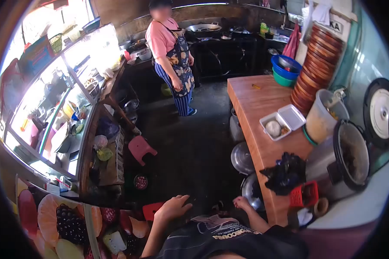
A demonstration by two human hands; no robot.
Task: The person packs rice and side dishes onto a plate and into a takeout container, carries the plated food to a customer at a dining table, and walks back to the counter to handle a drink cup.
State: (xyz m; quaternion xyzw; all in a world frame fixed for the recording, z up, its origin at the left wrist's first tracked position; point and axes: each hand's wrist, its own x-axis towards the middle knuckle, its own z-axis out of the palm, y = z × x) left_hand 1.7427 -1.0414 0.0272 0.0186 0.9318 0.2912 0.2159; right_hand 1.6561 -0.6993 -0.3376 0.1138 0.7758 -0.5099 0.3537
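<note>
My left hand (173,207) is low in the view, held out with the fingers spread and nothing in it, above the floor near a red stool (152,211). To the right, my right hand (241,203) hangs beside the wooden table, close to a metal lid (251,190); its fingers look curled, but whether they hold anything is too small to tell. On the table (246,101) an open white foam box (283,123) holds rice and some food. A black plastic bag (285,172) lies nearer, by a red basket (304,194).
A person in an apron (173,60) stands ahead on the dark floor. A pink stool (141,149) is left of centre, beside a glass display case (56,112). Stacked brown plates (317,64), a white bucket (326,114) and a large pot (328,168) line the right side.
</note>
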